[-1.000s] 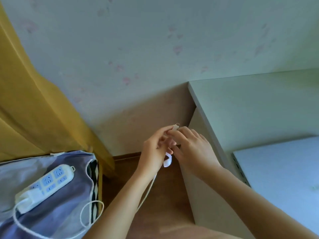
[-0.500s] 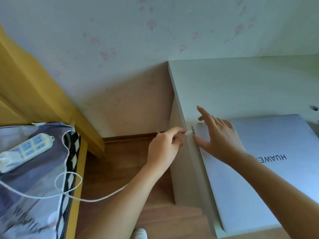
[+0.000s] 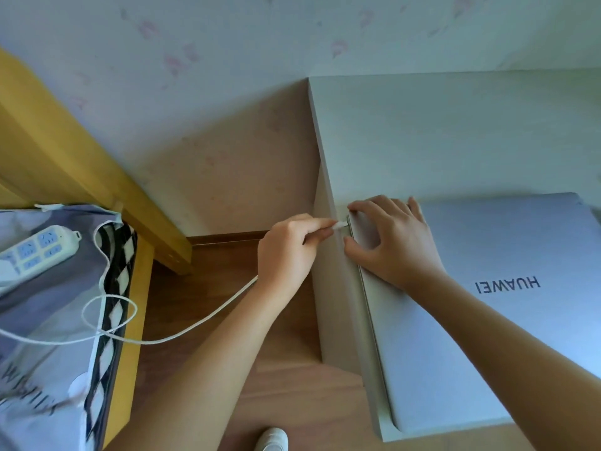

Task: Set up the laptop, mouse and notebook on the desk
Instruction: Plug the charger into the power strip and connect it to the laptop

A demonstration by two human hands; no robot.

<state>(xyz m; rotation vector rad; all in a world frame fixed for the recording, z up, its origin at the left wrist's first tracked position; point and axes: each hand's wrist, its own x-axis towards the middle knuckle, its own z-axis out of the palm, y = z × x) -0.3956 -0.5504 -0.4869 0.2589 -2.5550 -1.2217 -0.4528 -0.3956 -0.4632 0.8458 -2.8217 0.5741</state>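
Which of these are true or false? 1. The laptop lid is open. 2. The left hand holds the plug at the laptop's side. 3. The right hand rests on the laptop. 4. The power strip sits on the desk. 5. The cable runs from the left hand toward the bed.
1. False. The laptop is shut, its lid logo facing up.
2. True. The left hand pinches the plug at the laptop's left edge.
3. True. The right hand rests on the laptop's near-left corner.
4. False. The power strip lies on the bed, away from the desk.
5. True. The cable trails left onto the bed.
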